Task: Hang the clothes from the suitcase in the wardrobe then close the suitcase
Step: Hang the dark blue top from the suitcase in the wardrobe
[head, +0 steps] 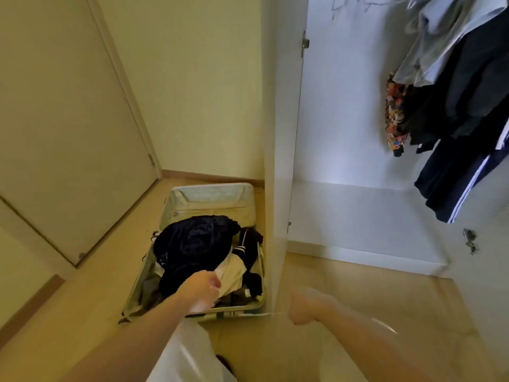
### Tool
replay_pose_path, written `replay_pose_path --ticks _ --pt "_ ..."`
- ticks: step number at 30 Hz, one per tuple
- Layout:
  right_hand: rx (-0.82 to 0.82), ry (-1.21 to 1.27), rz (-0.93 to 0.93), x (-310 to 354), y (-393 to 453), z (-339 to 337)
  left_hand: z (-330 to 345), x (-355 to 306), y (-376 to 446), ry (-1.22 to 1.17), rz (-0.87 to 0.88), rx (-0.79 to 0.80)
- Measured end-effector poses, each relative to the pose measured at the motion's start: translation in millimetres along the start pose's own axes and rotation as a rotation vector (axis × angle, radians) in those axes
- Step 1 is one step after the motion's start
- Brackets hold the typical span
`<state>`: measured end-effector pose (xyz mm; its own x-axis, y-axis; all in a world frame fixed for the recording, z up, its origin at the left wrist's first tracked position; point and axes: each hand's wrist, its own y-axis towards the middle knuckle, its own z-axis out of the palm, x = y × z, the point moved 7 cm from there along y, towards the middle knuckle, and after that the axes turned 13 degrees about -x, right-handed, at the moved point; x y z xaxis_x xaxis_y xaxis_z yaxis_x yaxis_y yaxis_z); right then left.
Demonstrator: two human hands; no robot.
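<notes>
The left hand [202,292] reached down into the open suitcase [209,205], its fingers [216,283] curled and pinching the edge of a cream garment [232,274] that lay beside and partly under the dark pile of clothes [192,244]. The right hand [305,307] was blurred; its fingers seemed curled into a fist around a thin pale hanger [384,325], of which a wire-like part stuck out on either side, though the blur made the grip hard to confirm.

There was 1 suitcase, lying flat on the floor with both halves spread: the far half showed only its pale lining, the near half held the heap. In that heap at least 3 pieces could be told apart: a large navy bundle, the cream garment and a dark striped garment [248,244] at the right side. In the wardrobe [358,210] hung a cluster of clothes at the upper right: a pale blue shirt [440,37], dark garments [468,100], 1 patterned multicoloured piece [395,117] and navy trousers with white stripes [462,183]; an exact count could not be made.

The floor [344,293] was light wood. The suitcase sat just left of the wardrobe's open white door [281,133], near a cream wall [192,78], with a closed room door [63,119] at the left.
</notes>
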<state>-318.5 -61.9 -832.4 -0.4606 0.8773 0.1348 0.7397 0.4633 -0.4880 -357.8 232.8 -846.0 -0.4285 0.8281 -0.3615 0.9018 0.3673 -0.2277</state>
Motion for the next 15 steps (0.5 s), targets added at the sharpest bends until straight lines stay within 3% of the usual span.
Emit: replay_pose_path --ticks 1,3,4,7,15 --pt "-0.074 0.169 0.096 38 10 -14 -2 10 -6 -0.016 -0.01 -0.033" --pt "-0.085 0.144 -0.009 60 29 -3 -8 36 -13 -0.116 -0.084 -0.101" --pt "-0.091 0.144 0.036 60 36 5 -10 48 -14 -0.137 -0.126 -0.105" --pt "-0.155 0.219 0.075 61 42 -3 -9 72 -15 -0.104 -0.174 -0.012" --pt "-0.066 0.509 0.122 100 99 -8 -8 117 36 -0.072 -0.219 0.027"
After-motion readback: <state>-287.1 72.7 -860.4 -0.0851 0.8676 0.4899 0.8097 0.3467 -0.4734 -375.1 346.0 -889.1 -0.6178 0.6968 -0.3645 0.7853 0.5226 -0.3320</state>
